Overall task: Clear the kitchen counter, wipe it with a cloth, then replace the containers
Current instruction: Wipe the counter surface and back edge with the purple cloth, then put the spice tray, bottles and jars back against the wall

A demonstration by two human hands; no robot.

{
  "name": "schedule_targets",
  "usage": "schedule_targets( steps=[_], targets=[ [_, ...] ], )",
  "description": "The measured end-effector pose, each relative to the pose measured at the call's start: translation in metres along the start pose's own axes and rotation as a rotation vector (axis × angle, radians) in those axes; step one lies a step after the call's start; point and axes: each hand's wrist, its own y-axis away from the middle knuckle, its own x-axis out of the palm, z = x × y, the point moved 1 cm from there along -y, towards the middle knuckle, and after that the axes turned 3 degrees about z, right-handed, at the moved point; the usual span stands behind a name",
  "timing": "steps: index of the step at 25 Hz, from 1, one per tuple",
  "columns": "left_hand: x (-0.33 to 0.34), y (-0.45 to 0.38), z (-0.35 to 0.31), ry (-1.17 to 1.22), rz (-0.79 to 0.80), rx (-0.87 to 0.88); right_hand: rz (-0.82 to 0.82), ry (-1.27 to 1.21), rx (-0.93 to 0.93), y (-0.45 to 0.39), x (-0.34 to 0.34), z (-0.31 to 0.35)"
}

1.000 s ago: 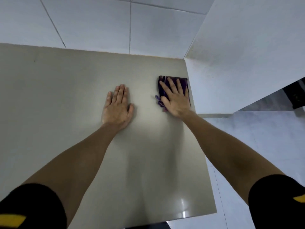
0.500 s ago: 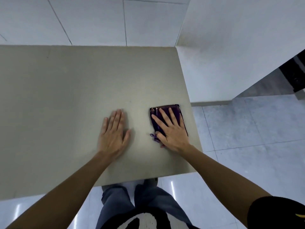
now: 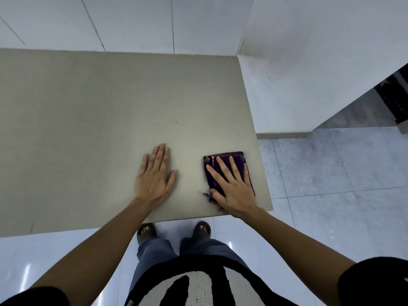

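A folded purple cloth (image 3: 238,160) lies flat on the beige counter (image 3: 99,120), near its front right corner. My right hand (image 3: 231,186) presses down on the cloth with straight, spread fingers. A frayed thread of the cloth sticks out beside my thumb. My left hand (image 3: 155,173) rests palm-down on the bare counter, a short way left of the cloth. No containers are in view.
White tiled walls (image 3: 132,21) back the counter, and a white wall (image 3: 309,74) meets its right side. The counter's front edge runs just below my hands. Below it are a pale tiled floor (image 3: 331,184) and my sandalled feet (image 3: 174,231).
My right hand has drawn the cloth from the back right corner toward the front edge. My left hand has slid back with it, staying flat on the counter.
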Motion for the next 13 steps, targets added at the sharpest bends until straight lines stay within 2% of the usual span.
schedule_targets(
  steps=[6, 13],
  targets=[
    [-0.017, 0.007, 0.018, 0.045, -0.037, -0.006, -0.175, -0.094, -0.053, -0.023, -0.025, 0.014],
    [-0.065, 0.028, 0.139, 0.079, -0.110, -0.110, -0.150, -0.281, -0.117, -0.106, -0.043, 0.118]
  ],
)
